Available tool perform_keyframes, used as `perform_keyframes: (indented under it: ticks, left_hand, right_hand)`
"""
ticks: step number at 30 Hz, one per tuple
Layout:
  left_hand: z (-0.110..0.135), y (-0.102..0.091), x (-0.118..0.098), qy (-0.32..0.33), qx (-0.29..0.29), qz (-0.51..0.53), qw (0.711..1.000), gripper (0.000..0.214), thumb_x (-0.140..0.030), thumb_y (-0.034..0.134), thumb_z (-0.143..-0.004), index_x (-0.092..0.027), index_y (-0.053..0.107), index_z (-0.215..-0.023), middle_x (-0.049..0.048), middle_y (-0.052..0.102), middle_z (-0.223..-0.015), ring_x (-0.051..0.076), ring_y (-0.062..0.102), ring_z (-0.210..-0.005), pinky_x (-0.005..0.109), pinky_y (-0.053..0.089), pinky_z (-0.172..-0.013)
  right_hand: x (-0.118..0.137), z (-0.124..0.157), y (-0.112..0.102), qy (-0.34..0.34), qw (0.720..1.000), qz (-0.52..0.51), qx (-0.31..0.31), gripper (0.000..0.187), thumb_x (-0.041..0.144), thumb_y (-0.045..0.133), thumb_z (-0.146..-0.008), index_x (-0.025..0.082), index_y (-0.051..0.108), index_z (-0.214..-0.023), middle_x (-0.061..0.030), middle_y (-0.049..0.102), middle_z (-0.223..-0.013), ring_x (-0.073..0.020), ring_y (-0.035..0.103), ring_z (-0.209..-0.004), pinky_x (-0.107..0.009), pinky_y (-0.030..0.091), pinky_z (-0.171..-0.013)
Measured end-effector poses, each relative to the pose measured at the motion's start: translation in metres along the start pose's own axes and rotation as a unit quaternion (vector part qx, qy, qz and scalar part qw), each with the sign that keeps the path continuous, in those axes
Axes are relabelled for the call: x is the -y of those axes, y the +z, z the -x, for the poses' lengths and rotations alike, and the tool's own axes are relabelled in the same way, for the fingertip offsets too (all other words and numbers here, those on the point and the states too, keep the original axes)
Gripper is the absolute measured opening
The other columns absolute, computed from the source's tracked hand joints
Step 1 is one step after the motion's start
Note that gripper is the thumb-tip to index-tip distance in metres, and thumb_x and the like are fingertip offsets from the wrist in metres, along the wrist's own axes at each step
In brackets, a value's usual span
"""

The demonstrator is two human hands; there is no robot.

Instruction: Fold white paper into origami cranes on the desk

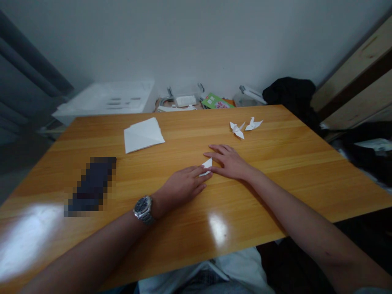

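Observation:
A small folded piece of white paper (207, 164) lies on the wooden table (183, 134), partly covered by fingers. My left hand (185, 184), with a metal watch on its wrist, rests flat with its fingertips on the paper's lower left part. From the right, my right hand (229, 162) lies with its fingers spread, the thumb touching the paper's right edge. Beyond the right hand stand two folded white paper cranes (237, 130), side by side. A stack of white paper sheets (143, 135) lies at the back left.
A dark pixelated flat object (92, 185) lies on the table's left side. Behind the table's far edge are a white plastic bin (107, 98), a green booklet (217, 101) and a black cloth item (289, 92). A grey curtain (24, 81) hangs at the left.

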State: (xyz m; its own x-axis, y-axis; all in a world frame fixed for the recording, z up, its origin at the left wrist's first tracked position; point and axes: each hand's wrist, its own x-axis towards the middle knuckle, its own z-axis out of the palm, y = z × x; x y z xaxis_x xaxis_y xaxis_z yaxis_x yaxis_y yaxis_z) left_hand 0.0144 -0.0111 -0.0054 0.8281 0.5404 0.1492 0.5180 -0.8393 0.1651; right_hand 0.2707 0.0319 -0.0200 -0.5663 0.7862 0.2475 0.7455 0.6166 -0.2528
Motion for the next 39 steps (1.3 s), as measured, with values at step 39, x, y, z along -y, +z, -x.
perform_keyframes:
  ticks: [39]
  left_hand:
    - [-0.002, 0.004, 0.005, -0.024, -0.05, -0.008, 0.998, 0.038, -0.025, 0.042, -0.105, -0.017, 0.058, -0.139, 0.0101, 0.059, -0.145, 0.024, 0.055, -0.134, 0.04, 0.048, -0.112]
  right_hand:
    - [-0.015, 0.0, 0.0, -0.033, 0.982, -0.182, -0.043, 0.014, 0.03, 0.069, -0.092, 0.026, 0.076, -0.103, -0.009, 0.065, -0.122, -0.0252, 0.059, -0.117, -0.047, 0.045, -0.104]
